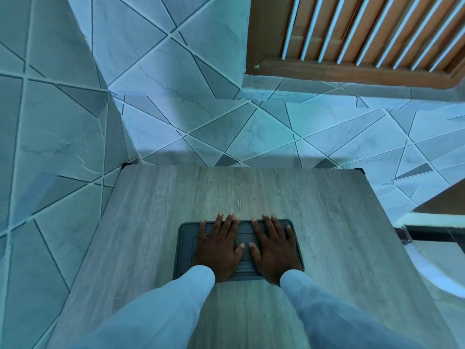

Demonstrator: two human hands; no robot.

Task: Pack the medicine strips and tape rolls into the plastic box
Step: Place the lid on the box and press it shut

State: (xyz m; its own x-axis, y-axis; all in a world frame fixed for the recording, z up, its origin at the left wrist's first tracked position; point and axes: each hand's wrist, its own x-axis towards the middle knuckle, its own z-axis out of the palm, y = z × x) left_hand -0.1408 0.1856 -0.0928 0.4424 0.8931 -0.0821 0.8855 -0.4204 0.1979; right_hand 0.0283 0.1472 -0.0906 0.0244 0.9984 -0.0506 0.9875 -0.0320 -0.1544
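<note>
Both hands, left hand and right hand, lie flat with fingers spread, gripping nothing, on the closed lid of the dark plastic box near the table's near edge; no strips or rolls visible, so packing seems either finished or unstarted.

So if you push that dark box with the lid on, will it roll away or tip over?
Probably not. The plastic box looks low, wide and flat-bottomed on the table, so it should slide. Both the left hand and right hand lie flat on its lid, which looks stiff, not floppy.
</note>
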